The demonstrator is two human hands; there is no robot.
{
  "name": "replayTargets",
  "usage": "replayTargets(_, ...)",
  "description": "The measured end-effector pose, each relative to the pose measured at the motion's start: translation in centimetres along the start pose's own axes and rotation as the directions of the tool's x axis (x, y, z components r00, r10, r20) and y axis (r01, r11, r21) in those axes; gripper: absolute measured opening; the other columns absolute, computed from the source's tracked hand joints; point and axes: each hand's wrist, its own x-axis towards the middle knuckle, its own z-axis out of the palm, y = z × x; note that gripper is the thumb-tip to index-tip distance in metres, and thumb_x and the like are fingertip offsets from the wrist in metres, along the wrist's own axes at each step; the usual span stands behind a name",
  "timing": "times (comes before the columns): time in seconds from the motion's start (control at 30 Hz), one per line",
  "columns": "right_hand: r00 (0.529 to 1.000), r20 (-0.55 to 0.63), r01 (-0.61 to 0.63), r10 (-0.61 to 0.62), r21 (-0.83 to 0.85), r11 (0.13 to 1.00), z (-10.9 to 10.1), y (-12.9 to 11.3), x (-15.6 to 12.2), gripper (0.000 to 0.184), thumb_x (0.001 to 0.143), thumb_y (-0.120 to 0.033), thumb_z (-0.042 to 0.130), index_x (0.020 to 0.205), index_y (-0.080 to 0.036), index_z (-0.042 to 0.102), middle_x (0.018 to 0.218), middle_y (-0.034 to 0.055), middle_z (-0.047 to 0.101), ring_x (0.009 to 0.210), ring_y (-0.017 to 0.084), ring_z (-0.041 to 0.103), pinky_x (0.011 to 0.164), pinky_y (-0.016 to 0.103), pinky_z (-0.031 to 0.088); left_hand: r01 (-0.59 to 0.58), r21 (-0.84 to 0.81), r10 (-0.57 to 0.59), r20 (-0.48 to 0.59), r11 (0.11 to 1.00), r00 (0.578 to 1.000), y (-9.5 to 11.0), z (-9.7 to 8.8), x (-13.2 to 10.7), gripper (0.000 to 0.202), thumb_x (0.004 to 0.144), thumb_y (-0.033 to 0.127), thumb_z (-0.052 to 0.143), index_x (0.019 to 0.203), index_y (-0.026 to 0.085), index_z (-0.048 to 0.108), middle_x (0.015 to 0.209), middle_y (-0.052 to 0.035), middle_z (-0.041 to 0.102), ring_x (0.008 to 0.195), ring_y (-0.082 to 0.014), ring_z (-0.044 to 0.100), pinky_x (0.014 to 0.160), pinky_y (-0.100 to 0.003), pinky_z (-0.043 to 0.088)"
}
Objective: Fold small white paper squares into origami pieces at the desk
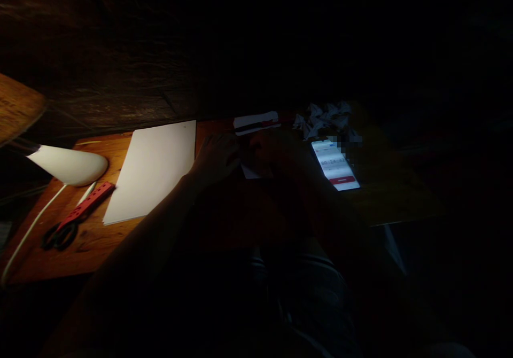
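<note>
In the dim middle of the table, my left hand (218, 154) bends its fingers at the left side of a small piece of white paper (252, 172). My right hand (274, 149) is closed over the other side of it, its fingertips pointing left. Both hands lie in deep shadow, so the finger detail is faint and most of the paper is hidden. Just beyond them is another paper strip (256, 118) with a dark and red slim object (260, 126) on it, perhaps a cutter.
A stack of white sheets (156, 171) lies left. Further left are a white lamp (72, 164) with its cord (32, 230), and black-handled scissors (60, 236) by a red perforated strip (86, 205). Right are a lit phone (336, 165) and several folded paper pieces (324, 117).
</note>
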Motion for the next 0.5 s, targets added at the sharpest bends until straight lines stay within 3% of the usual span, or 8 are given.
replayTargets(0.2, 0.999, 0.012, -0.037, 0.037, -0.013, 0.999, -0.1, 0.57, 0.48, 0.042, 0.093, -0.018, 0.058, 0.125, -0.024, 0.085, 0.132, 0.0098, 0.081, 0.117, 0.029, 0.075, 0.094, 0.035, 0.055, 0.046, 0.047, -0.045, -0.029, 0.998, 0.999, -0.17, -0.2, -0.14, 0.041, 0.097, 0.04, 0.064, 0.134, 0.027, 0.074, 0.153, -0.0108, 0.064, 0.141, -0.0412, 0.056, 0.119, -0.064, 0.043)
replayTargets(0.5, 0.995, 0.045, -0.088, 0.089, -0.019, 0.996, -0.15, 0.94, 0.68, 0.032, 0.091, -0.02, 0.065, 0.112, -0.023, 0.089, 0.116, 0.0122, 0.085, 0.108, 0.034, 0.079, 0.088, 0.038, 0.06, 0.103, 0.077, -0.101, -0.025, 0.992, 0.995, 0.15, -0.6, -0.26, 0.04, 0.095, 0.041, 0.066, 0.13, 0.026, 0.076, 0.151, -0.0122, 0.064, 0.14, -0.0419, 0.056, 0.116, -0.062, 0.045)
